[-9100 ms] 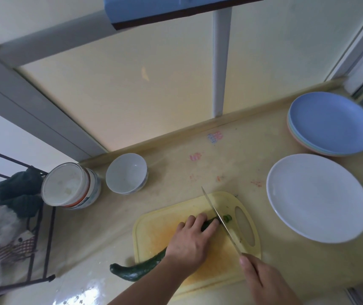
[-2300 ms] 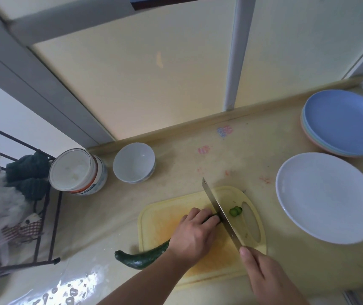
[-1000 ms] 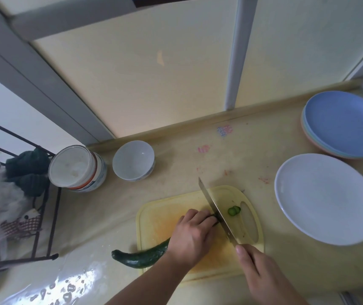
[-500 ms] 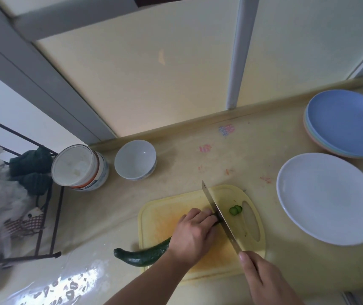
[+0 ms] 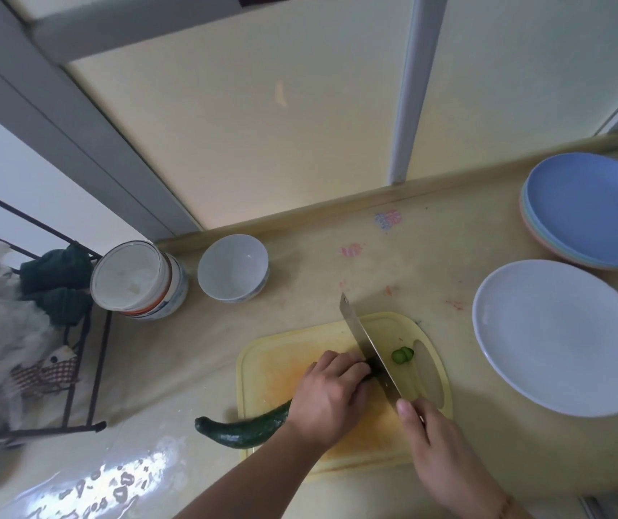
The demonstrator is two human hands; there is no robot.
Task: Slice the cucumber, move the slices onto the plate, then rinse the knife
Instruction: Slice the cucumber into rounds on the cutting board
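A dark green cucumber [image 5: 242, 430] lies across the yellow cutting board [image 5: 273, 354], its tail hanging off the board's left edge. My left hand [image 5: 328, 400] grips the cucumber near its cut end and hides its middle. My right hand [image 5: 438, 455] holds the handle of a cleaver-like knife [image 5: 365, 344], whose blade stands on the cucumber right beside my left fingertips. A few cut slices [image 5: 402, 355] lie on the board to the right of the blade. The white plate [image 5: 562, 335] sits bare to the right of the board.
A stack of plates with a blue one on top [image 5: 592, 215] stands at the back right. A white bowl [image 5: 232, 267] and a tilted white tub [image 5: 137, 279] sit at the back left. A black wire rack [image 5: 79, 368] with cloths stands off the counter's left end.
More slices lie beside the blade than nine seconds ago. The knife has kept chopping at nearly the same spot, and my left hand has crept slightly back along the cucumber.
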